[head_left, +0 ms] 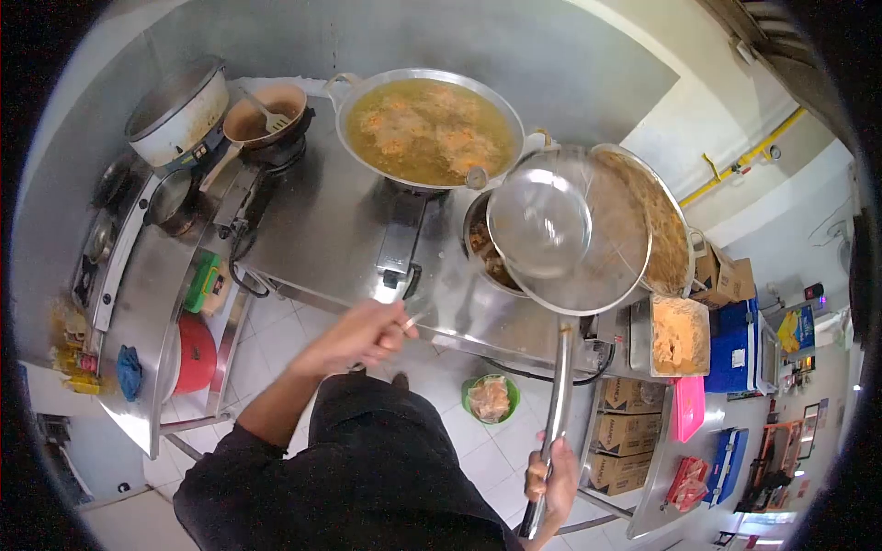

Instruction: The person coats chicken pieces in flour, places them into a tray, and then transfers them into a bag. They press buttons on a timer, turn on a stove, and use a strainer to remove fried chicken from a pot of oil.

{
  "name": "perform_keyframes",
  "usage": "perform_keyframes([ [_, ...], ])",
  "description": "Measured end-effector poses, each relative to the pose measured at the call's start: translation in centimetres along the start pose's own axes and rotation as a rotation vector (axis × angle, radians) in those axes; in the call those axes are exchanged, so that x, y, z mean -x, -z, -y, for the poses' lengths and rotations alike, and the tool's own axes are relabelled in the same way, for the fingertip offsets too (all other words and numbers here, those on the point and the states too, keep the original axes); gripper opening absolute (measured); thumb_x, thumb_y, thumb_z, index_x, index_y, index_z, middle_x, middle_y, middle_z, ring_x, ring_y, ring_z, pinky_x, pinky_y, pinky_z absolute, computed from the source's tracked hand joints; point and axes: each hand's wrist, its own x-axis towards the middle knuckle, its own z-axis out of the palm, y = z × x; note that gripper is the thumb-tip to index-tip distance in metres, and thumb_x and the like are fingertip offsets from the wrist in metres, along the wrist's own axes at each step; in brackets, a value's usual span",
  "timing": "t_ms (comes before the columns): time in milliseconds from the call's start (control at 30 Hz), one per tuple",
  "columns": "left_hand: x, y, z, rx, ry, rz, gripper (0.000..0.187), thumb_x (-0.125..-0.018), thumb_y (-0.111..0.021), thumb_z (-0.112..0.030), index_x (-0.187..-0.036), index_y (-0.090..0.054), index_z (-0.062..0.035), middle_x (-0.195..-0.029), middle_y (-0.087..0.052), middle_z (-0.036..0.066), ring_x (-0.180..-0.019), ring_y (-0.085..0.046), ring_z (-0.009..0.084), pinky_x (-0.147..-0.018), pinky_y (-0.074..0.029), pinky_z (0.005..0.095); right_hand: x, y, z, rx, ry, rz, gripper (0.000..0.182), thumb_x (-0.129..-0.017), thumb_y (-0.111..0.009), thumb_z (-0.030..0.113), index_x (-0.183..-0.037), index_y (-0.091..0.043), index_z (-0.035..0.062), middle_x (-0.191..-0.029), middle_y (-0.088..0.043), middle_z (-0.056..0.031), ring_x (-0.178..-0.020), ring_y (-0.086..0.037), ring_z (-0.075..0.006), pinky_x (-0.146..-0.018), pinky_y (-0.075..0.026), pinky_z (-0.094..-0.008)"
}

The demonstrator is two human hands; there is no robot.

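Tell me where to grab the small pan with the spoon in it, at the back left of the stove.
Take the small pan by its long handle, coming from the near left. The handle sticks out toward the counter's front edge, away from the big wok of hot oil, so hands stay clear of the fryer.

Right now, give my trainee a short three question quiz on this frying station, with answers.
1. True or false: the right hand grips the long metal handle of the round wire skimmer.
2. What fills the large silver wok? A) clear water B) bubbling golden oil with frying pieces C) nothing
3. What does the left hand hold?

Key: 1 true. 2 B. 3 A thin metal utensil whose tip reaches toward the wok.
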Motion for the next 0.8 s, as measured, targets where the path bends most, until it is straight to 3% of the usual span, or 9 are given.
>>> perform_keyframes([
  [267,0.7,12.1,-9.7,-0.267,-0.347,-0.484,0.048,-0.102,-0.033,-0.040,-0.087,-0.058,-0.0013,-0.054,-0.038,-0.006,-0.044,-0.035,0.0032,-0.038,-0.027,0.0207,-15.8,-10.5,8.9,0.683,0.599,-0.027,0.033,-0.102,-0.040,0.034,-0.093,-0.049,0.0040,-0.056,-0.046,-0.0022,-0.037,-0.042,-0.0095,-0.034,-0.033,-0.0256],
  [300,-1.4,15.6,-10.9,-0.470,-0.447,-0.576,0.048,-0.101,-0.034,-0.037,-0.083,-0.058,0.0001,-0.055,-0.044,-0.002,-0.044,-0.039,0.0089,-0.040,-0.032,0.0251,-17.0,-12.8,10.8,0.812,0.592,-0.097,0.036,-0.101,-0.040,0.031,-0.090,-0.052,-0.0011,-0.059,-0.054,-0.0118,-0.044,-0.054,-0.0248,-0.042,-0.042,-0.0356],
  [333,-4.0,21.0,-12.0,-0.671,-0.547,-0.667,0.048,-0.101,-0.035,-0.035,-0.080,-0.059,0.0016,-0.055,-0.049,0.002,-0.044,-0.044,0.0146,-0.042,-0.038,0.0295,-24.9,-13.1,11.3,1.048,0.917,-0.218,0.040,-0.100,-0.041,0.030,-0.090,-0.053,-0.0072,-0.073,-0.061,-0.0272,-0.065,-0.061,-0.0445,-0.059,-0.048,-0.0471],
  [367,-7.0,24.8,-12.6,-0.905,-0.644,-0.788,0.047,-0.099,-0.035,-0.030,-0.076,-0.059,0.0036,-0.060,-0.056,0.010,-0.050,-0.051,0.0245,-0.048,-0.042,0.0364,-25.4,-15.4,12.9,1.170,0.823,-0.296,0.042,-0.098,-0.040,0.029,-0.095,-0.056,-0.0099,-0.084,-0.059,-0.0361,-0.084,-0.057,-0.0529,-0.074,-0.046,-0.0532],
  [400,-9.1,27.6,-13.3,-1.141,-0.737,-0.903,0.046,-0.098,-0.036,-0.025,-0.073,-0.059,0.0057,-0.065,-0.062,0.018,-0.055,-0.058,0.0343,-0.054,-0.046,0.0432,-26.7,-16.8,13.7,1.246,0.813,-0.331,0.043,-0.098,-0.040,0.029,-0.095,-0.056,-0.0105,-0.083,-0.059,-0.0361,-0.084,-0.058,-0.0519,-0.074,-0.046,-0.0534],
  [467,-9.9,29.2,-16.1,-1.374,-0.595,-0.886,0.029,-0.086,-0.049,-0.016,-0.087,-0.066,0.0071,-0.088,-0.063,0.031,-0.092,-0.062,0.0447,-0.083,-0.048,0.0512,-28.3,-19.2,15.2,1.351,0.779,-0.334,0.043,-0.097,-0.040,0.028,-0.095,-0.058,-0.0114,-0.083,-0.059,-0.0362,-0.084,-0.059,-0.0507,-0.074,-0.047,-0.0538],
  [567,-11.4,30.0,-19.4,-1.366,-0.341,-0.932,0.025,-0.080,-0.056,-0.012,-0.092,-0.067,0.0068,-0.097,-0.064,0.030,-0.095,-0.063,0.0441,-0.083,-0.050,0.0500,-28.9,-22.1,16.5,1.420,0.661,-0.275,0.046,-0.097,-0.041,0.029,-0.093,-0.058,-0.0135,-0.085,-0.058,-0.0381,-0.085,-0.059,-0.0507,-0.076,-0.046,-0.0545],
  [667,-14.9,33.2,-20.3,-1.492,-0.379,-0.833,0.023,-0.077,-0.057,-0.008,-0.092,-0.067,0.0057,-0.098,-0.065,0.027,-0.095,-0.063,0.0433,-0.081,-0.052,0.0491,-31.1,-22.4,16.3,1.409,0.660,-0.231,0.046,-0.096,-0.041,0.029,-0.090,-0.060,-0.0115,-0.077,-0.063,-0.0306,-0.071,-0.065,-0.0434,-0.065,-0.050,-0.0485],
  [800,-16.9,33.6,-21.3,-1.529,-0.345,-0.725,0.022,-0.077,-0.058,-0.007,-0.093,-0.069,0.0028,-0.098,-0.066,0.026,-0.095,-0.065,0.0403,-0.082,-0.052,0.0466,-27.4,-26.7,16.9,1.115,0.287,-0.109,0.035,-0.096,-0.042,0.026,-0.087,-0.056,-0.0044,-0.065,-0.058,-0.0143,-0.052,-0.058,-0.0226,-0.048,-0.047,-0.0347],
])
